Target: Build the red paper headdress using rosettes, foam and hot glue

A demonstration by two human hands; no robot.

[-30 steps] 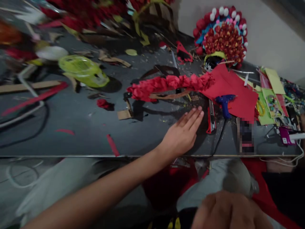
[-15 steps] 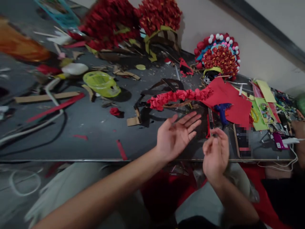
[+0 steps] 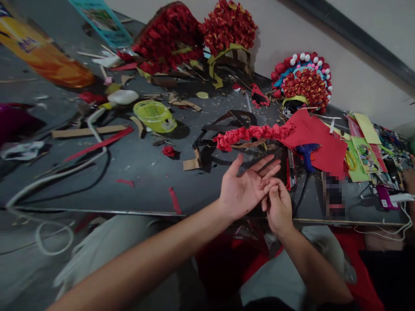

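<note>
My left hand [image 3: 242, 190] is palm up above the table's front edge, thumb apart and fingers stretched out. Against its fingers and palm edge presses my right hand [image 3: 278, 206], fingers closed in a pinch; anything tiny between them cannot be made out. Just beyond the hands lies a dark curved band trimmed with a row of crumpled red paper flowers [image 3: 251, 134]. One loose red paper flower [image 3: 169, 151] sits to the left. Right of the hands are a blue hot glue gun [image 3: 307, 155] and a red sheet [image 3: 324, 140].
Red-flowered headdresses [image 3: 230, 28] stand at the back, with a decorated one [image 3: 304, 84] against the wall. A yellow-green plastic container [image 3: 154, 116], an orange bottle [image 3: 48, 56] and a white cable [image 3: 58, 179] are on the left. A phone [image 3: 334, 196] and yellow-handled scissors [image 3: 350, 160] lie right.
My right hand has moved left and now touches my left hand's fingers. The left hand stays open. The whole view has shifted slightly, showing more of the table's left side.
</note>
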